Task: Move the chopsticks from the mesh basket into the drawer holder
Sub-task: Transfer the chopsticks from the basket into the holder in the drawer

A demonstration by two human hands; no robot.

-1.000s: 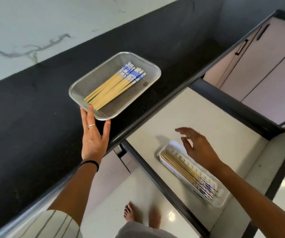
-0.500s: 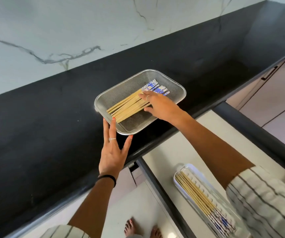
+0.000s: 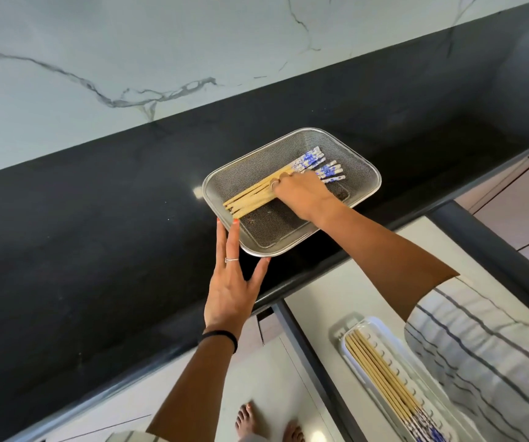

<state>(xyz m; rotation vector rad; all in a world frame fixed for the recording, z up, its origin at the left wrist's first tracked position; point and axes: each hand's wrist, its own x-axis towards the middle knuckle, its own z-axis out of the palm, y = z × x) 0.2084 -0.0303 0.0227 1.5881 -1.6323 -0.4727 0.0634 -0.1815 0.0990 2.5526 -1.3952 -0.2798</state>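
Observation:
A silver mesh basket (image 3: 289, 252) sits on the black countertop (image 3: 97, 218) near its front edge. Several wooden chopsticks (image 3: 250, 197) with blue-and-white ends lie in it. My right hand (image 3: 301, 194) is inside the basket with its fingers curled down over the middle of the chopsticks. My left hand (image 3: 231, 288) lies flat on the counter, fingers spread, fingertips touching the basket's near left corner. A white holder (image 3: 381, 330) stands in the open drawer (image 3: 336, 288) at the lower right, with several chopsticks (image 3: 381, 378) laid in it. My striped sleeve hides part of it.
A marble wall rises behind the counter. The drawer's dark front panel (image 3: 496, 256) juts out at the right, with pale cabinet doors (image 3: 527, 212) beyond it. My bare feet (image 3: 250, 422) stand on the pale floor below.
My right hand came up from the drawer holder into the basket and has closed over the chopsticks, whose blue ends have fanned apart. My left hand has stayed at the basket's corner.

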